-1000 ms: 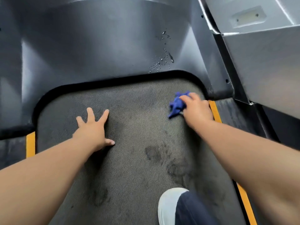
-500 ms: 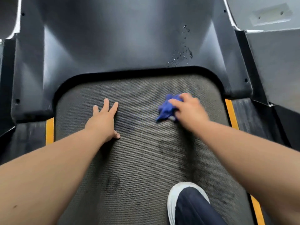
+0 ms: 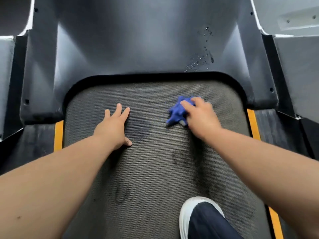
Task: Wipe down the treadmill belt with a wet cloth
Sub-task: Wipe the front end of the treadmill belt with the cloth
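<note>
Mid-wipe, far end of belt (image 3: 151, 169). My right hand (image 3: 201, 116) grips the bunched cloth (image 3: 176, 112) there; left hand (image 3: 113, 127) flat, fingers spread, bracing. Next: drag cloth nearward over the dark marks.

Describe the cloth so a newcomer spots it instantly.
Start at the grey treadmill belt running up to the dark front housing. Near the belt's far end, right of centre, the right hand grips a crumpled cloth pressed on the belt. It is the only bright blue thing there; the left hand lies flat and bare.
</note>
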A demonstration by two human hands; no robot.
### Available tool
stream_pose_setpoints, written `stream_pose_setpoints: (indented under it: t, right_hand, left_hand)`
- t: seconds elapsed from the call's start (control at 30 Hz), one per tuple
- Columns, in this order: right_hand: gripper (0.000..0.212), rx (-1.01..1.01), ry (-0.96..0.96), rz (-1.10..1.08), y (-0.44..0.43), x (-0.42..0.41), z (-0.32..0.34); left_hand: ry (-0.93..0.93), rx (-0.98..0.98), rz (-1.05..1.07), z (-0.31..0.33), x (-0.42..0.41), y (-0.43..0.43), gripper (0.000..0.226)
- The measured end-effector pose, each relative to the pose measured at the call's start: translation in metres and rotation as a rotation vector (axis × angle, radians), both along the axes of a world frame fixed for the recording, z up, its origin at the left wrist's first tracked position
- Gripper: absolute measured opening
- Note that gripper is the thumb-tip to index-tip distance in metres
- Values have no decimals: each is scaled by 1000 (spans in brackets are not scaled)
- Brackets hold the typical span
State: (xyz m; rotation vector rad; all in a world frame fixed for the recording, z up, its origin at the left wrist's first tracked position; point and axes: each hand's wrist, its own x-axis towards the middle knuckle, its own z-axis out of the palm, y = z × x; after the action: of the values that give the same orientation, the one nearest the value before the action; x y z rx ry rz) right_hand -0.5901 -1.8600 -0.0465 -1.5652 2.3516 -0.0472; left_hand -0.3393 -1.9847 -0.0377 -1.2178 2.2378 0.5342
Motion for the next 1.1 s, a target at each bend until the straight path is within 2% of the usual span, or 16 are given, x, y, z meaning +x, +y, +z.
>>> stream_pose_setpoints:
  t: [0.07, 0.1, 0.17, 0.23, 0.3, 0.4, 0.47, 0.57, 0.6, 0.7, 0.77, 0.83, 0.9, 0.97, 1.03, 1.1]
  right_hand:
    - [44, 81, 9, -344, 3, -21, 5]
    - [44, 118, 48, -407, -1, -17, 10]
    - [44, 148, 98, -252, -14, 14, 18]
    - [45, 117, 21, 78, -21, 58, 19]
    - [49, 124, -97, 306, -21, 81, 15]
    - [52, 74, -151, 371, -18, 50, 9]
    - [52, 40, -92, 227, -7, 17, 5]
    - [53, 30, -121, -170, 11, -12, 16]
    - [57, 41, -156, -212, 12, -11, 20]
    - [71, 17, -330, -100, 10, 11, 31]
    - [68, -22, -502, -133, 9, 29, 37]
    - [60, -64, -660, -187, 8, 41, 40]
    - [52, -29, -677, -148, 11, 40, 45]
    - [48, 61, -504, -93, 17, 25, 48]
    - [54, 157, -311, -73, 32, 5, 48]
    - [68, 261, -228, -47, 50, -6, 45]
  left_hand:
    - [-5, 0, 3, 0, 0, 0, 129]
    - [-6, 2, 7, 0, -1, 0, 129]
    - [-4, 1, 13, 0, -2, 1, 129]
    - [-2, -11, 14, 0, -2, 2, 129]
    - [5, -19, 14, 1, 0, 3, 127]
    - [41, -14, 18, 3, 4, 6, 121]
    - [76, -9, 39, 2, 9, 9, 116]
    - [74, 4, 32, 2, 14, 15, 109]
    - [68, 24, 30, 3, 13, 17, 106]
    - [153, 107, 143, 13, 2, 24, 86]
    - [336, 141, 285, 20, -10, 29, 70]
    - [551, 196, 375, 26, -25, 34, 65]
    - [613, 193, 218, 29, -41, 45, 70]
    - [504, 129, -56, 21, -54, 62, 74]
    - [344, 17, -422, 4, -59, 80, 69]
    - [356, -127, -722, -10, -52, 87, 55]
